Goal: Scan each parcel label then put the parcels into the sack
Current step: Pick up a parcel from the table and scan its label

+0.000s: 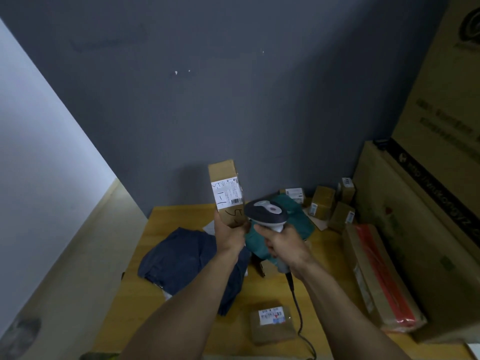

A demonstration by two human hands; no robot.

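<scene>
Grips the lower end of a tall cardboard parcel [223,170] in the left hand [228,233], fingers and thumb curled round it, well above the counter [145,294], white label [228,192] with its barcode turned toward the camera. Clasps the handle of a barcode scanner [265,211] in the right hand [283,245], fingers wrapped round it, scanner head just beside the parcel's lower right edge, black cable [298,310] trailing down to the counter. Below the hands, a dark blue sack [179,258] lying flat and crumpled, a teal poly mailer [298,216] just beside it on the right. Near the front edge, a small taped parcel [272,324], label up, beside the cable. At the back right, a cluster of small cardboard parcels [323,202]; further right, a long flat box [381,281] with a red stripe, against large cartons [428,203]
</scene>
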